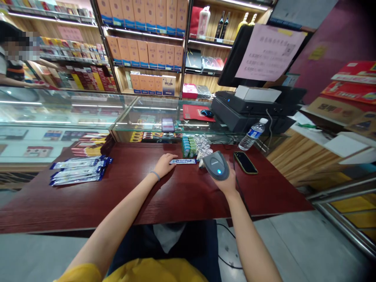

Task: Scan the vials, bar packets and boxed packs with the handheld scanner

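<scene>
A dark grey barcode scanner with a lit blue light is gripped in my right hand, its head pointing away over the counter. My left hand rests on the dark red counter, with closed fingers on the left end of a slim blue-and-white packet. That packet lies flat, just left of the scanner. Behind it stand several small green packs, beside a cluster of small clear-topped containers. The scanner partly hides a small pale item near its left edge.
Silvery-blue packets lie stacked at the left, before red-and-yellow packs. A water bottle and phone are at the right. A glass case and monitor stand behind. Another person is far left.
</scene>
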Motion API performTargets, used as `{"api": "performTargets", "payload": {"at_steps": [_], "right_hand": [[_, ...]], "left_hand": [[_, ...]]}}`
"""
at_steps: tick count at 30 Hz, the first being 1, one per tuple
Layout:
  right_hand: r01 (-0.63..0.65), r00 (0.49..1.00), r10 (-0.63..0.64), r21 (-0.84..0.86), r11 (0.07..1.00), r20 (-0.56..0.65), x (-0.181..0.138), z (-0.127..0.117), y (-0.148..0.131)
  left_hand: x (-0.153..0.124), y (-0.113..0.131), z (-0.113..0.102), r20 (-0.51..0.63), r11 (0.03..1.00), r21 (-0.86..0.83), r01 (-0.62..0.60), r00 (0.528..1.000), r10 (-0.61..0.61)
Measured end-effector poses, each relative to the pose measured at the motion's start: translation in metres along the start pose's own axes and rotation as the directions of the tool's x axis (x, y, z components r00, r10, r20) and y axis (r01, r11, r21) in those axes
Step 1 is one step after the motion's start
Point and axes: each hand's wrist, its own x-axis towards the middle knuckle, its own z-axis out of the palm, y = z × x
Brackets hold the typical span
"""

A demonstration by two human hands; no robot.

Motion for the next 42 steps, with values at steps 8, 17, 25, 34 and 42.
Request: {"api": "performTargets", "payload": {"at_steps": [8, 17, 25, 34, 42], "right_hand": [[0.093, 0.996, -0.093, 0.059, 0.994, -0.007, 0.013, 0.033, -0.013], [0.259, 0.963, -0.266, 0.105, 0.96, 0.053, 0.021, 0.079, -0.033], [0.411, 0.899, -0.43, 0.177, 0.894, 0.082, 0.003, 0.099, -0.047], [0.454, 0.866, -0.488, 0.235, 0.86, 0.113, -0.005, 0.098, -0.053], [0.402, 0.882, -0.45, 0.276, 0.873, 0.139, -0.006, 0.095, -0.055]], "left_hand": [[-0.046, -0.026, -0.083, -0.214, 0.999, -0.035, 0.039, 0.976, -0.045], [-0.17, -0.098, -0.212, -0.57, 0.914, 0.182, 0.362, 0.797, -0.202], [-0.227, -0.155, -0.275, -0.51, 0.822, 0.317, 0.473, 0.816, -0.273], [-0.218, -0.172, -0.299, -0.248, 0.804, 0.372, 0.465, 0.884, -0.397], [-0.214, -0.176, -0.297, -0.191, 0.762, 0.513, 0.395, 0.918, -0.348]]}}
